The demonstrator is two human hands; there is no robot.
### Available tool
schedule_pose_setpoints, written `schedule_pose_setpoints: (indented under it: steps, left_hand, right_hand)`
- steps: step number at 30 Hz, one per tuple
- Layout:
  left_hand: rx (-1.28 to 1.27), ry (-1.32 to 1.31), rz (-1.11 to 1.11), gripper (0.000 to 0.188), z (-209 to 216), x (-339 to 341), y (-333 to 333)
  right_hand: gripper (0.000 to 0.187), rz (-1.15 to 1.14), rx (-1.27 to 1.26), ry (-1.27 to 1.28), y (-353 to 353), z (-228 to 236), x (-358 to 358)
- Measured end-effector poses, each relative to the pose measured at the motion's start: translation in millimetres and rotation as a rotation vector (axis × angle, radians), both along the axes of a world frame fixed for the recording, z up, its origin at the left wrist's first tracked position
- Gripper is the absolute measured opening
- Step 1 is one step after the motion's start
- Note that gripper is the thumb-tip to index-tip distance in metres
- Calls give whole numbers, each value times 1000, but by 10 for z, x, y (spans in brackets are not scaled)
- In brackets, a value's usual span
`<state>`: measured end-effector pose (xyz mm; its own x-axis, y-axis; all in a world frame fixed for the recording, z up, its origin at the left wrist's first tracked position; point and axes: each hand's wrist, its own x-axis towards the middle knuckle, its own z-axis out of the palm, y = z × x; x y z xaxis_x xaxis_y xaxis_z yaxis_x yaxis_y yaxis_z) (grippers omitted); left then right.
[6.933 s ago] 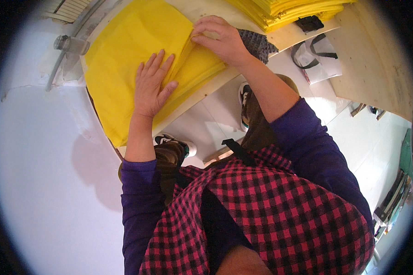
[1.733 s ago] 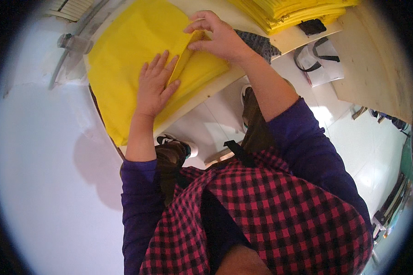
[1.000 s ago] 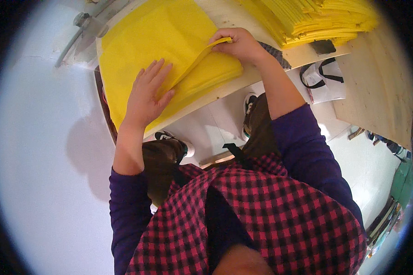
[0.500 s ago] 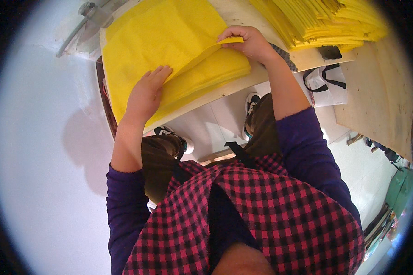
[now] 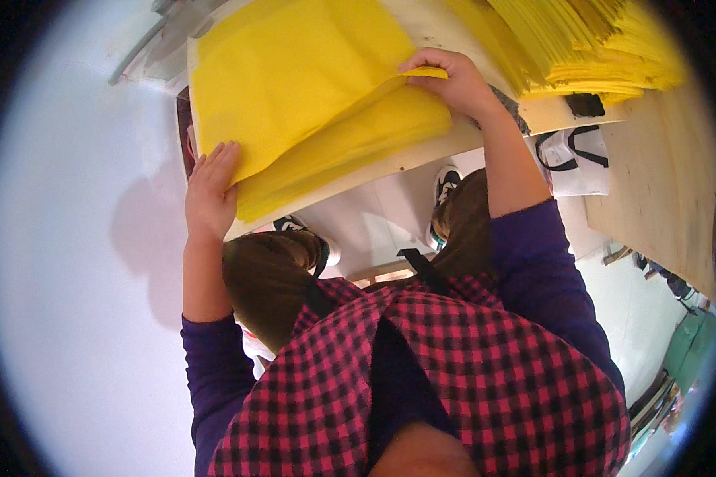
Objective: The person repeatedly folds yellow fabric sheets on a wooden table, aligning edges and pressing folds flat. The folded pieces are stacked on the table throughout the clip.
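Observation:
A yellow sheet of felt-like cloth [image 5: 294, 79] lies on a wooden table, over another yellow layer [image 5: 358, 151] that shows beneath its near edge. My right hand [image 5: 452, 79] is closed on the sheet's near right corner, pinching a raised, folded-up edge between thumb and fingers. At the near left corner, my left hand [image 5: 212, 191] rests with its fingers stretched out on the cloth and its thumb beside the edge. Between the two hands, the sheet's near edge runs slantwise, slightly lifted toward the right. Whether more layers lie underneath cannot be told.
A thick pile of yellow cloth pieces [image 5: 589, 56] stands at the far right of the table [image 5: 374, 176]. Beyond the near edge are my shoes and a white bag with black straps [image 5: 577, 163]. A wooden panel [image 5: 652, 175] stands at right, a pale wall [image 5: 79, 238] at left.
My left hand has slid left and toward me, from the middle of the sheet's near edge to its left corner. My right hand keeps its pinch. The whole view has shifted slightly.

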<state>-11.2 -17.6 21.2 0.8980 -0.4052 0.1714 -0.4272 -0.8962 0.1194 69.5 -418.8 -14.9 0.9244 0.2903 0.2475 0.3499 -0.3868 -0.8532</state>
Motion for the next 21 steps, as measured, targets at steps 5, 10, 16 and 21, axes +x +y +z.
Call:
schedule_pose_setpoints:
  steps: [5,10,16,21]
  left_hand:
    - [-709,127,169,54,-241,40,305]
    - [-927,183,121,49,-345,187,441]
    - [-1055,180,91,37,-352,283,487]
    - [-1205,201,201,26,-388,354,582]
  right_hand:
    - [15,-31,-33,55,3,16,23]
    - [15,-49,-17,52,2,30,28]
    - [11,-85,47,53,46,119,13]
    - [10,-154,69,-58,77,153,30]
